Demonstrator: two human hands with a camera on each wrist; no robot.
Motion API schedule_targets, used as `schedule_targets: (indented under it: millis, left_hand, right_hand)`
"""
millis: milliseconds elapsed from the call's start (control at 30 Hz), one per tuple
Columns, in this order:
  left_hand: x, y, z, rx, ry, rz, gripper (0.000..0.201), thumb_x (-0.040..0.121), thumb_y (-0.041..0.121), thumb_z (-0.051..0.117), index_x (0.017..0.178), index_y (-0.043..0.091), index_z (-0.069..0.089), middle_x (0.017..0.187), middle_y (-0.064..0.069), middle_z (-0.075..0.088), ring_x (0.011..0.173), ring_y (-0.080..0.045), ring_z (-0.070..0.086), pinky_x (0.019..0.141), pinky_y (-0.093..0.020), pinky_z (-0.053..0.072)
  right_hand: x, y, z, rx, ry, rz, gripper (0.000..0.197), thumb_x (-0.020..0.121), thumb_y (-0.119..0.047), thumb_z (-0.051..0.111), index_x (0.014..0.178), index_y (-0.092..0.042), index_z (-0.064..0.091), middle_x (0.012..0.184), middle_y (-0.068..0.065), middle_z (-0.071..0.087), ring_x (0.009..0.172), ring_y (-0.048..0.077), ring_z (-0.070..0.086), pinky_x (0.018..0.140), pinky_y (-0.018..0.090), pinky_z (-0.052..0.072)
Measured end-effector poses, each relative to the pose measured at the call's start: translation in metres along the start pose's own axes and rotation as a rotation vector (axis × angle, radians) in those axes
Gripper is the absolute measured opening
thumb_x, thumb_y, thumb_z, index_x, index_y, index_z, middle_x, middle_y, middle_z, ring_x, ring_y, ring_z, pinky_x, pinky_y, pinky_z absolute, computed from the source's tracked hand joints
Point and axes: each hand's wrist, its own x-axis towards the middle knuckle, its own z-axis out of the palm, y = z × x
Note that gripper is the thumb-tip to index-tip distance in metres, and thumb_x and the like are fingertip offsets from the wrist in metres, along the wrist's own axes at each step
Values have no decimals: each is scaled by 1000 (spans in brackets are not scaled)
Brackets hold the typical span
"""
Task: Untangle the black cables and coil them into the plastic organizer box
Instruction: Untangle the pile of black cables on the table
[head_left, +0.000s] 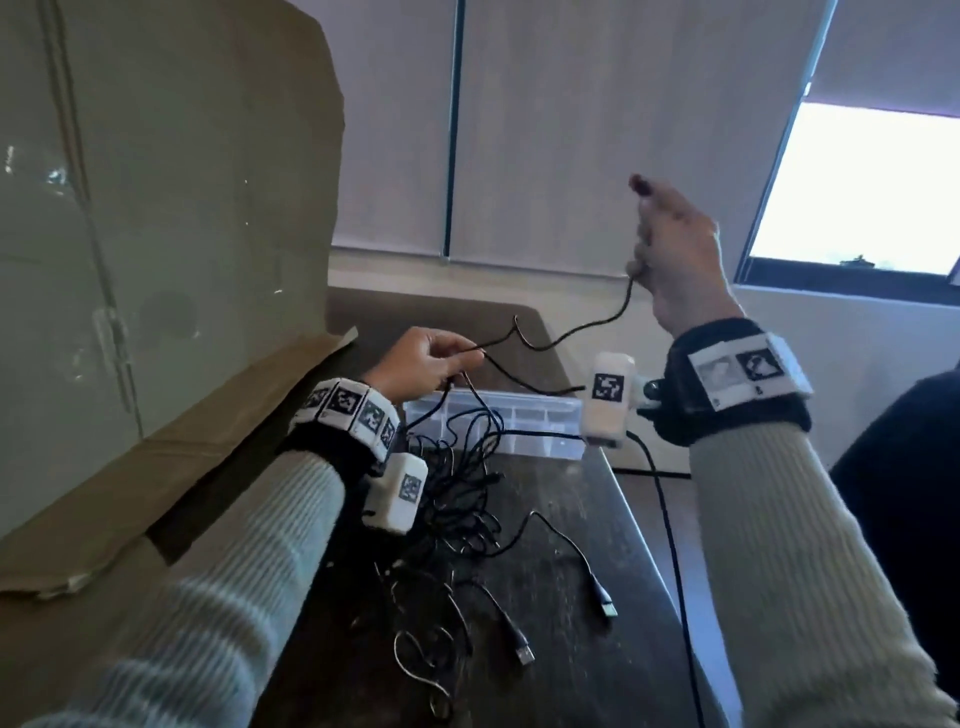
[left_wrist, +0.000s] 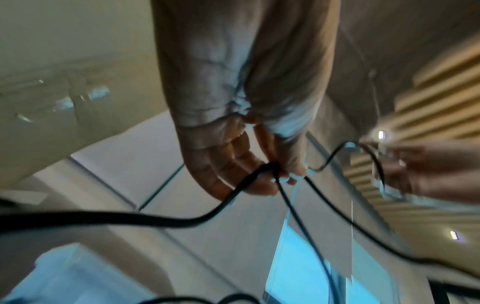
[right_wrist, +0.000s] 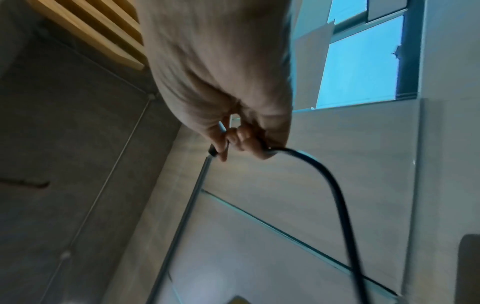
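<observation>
A tangle of black cables (head_left: 457, 499) lies on the dark table (head_left: 571, 649), with USB plugs (head_left: 605, 597) trailing toward me. Behind it sits the clear plastic organizer box (head_left: 519, 415), lid open. My left hand (head_left: 421, 364) hovers above the box and pinches a cable strand (left_wrist: 270, 166) that hangs down to the tangle. My right hand (head_left: 670, 244) is raised high at the right and grips the plug end of the same black cable (right_wrist: 324, 174). The cable (head_left: 571, 330) sags between the two hands.
A large flattened cardboard sheet (head_left: 156, 234) leans along the left side of the table. The table's right edge (head_left: 649, 545) drops to the floor, where another black cord (head_left: 670, 545) runs. A window (head_left: 857, 187) is at the far right.
</observation>
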Motion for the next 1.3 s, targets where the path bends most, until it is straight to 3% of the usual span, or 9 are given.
schedule_targets:
  millis: [133,233,600,733,833,933,1033,1167,1300]
  left_hand:
    - [1,-7,-4,-61,190,22,15,78,22,77,93,16,77,82,-2,75,66,-8,65,80,-34,56]
    - [-3,-3,-1,-31,212,83,14,75,21,80,88,18,79,75,-1,75,70,-15,70,71,-32,58]
    - [-4,-26,-11,188,39,-50,17,87,24,69,96,11,75,73,0,71,52,2,57,57,-17,51]
    - [-5,-18,-16,542,-124,-98,66,82,35,73,138,12,49,133,-6,58,115,-15,59,100,-31,45]
    - [-16,24,10,236,-120,115,76,91,33,62,151,16,19,145,4,43,130,-10,43,108,-32,39]
    - [-31,52,44,33,-234,207,58,96,28,54,146,18,27,118,17,58,107,2,56,84,-6,44]
    - [-37,35,62,206,-306,278,34,94,24,59,123,7,50,85,8,66,78,-9,66,71,-16,49]
    - [-37,1,48,326,-378,148,21,98,21,51,84,14,64,72,6,64,66,-5,60,70,-24,46]
    - [-41,0,24,280,-332,134,20,92,31,60,75,24,69,71,7,68,61,3,57,64,-14,43]
  right_hand:
    - [-32,42,29,-513,-406,-75,30,91,-41,61,112,-22,71,91,-17,65,75,-9,54,66,15,42]
    - [-52,78,47,-878,-697,-127,38,76,-63,65,87,-29,75,69,-14,64,65,5,56,64,23,44]
    - [-24,45,11,-519,-242,-49,33,92,-27,63,64,-12,66,65,13,46,46,14,31,45,22,24]
    - [-17,17,-1,-252,-139,4,29,94,-24,61,70,-8,65,65,7,52,46,8,36,46,20,32]
    - [-28,-1,10,-171,-200,1,27,94,-23,62,73,-6,65,58,-2,59,44,7,41,47,18,42]
    - [-36,-23,22,1,-157,46,29,94,-18,61,69,-4,62,58,2,53,41,8,43,47,20,46]
    - [-36,-51,16,336,-35,90,27,95,-10,58,70,-1,58,57,5,53,51,14,50,45,22,47]
    - [-28,-82,-20,595,127,72,33,99,-13,51,68,-2,56,64,8,48,70,28,58,81,52,52]
    - [-23,-91,-56,937,210,34,31,99,-6,50,71,6,56,68,17,55,63,27,57,65,43,53]
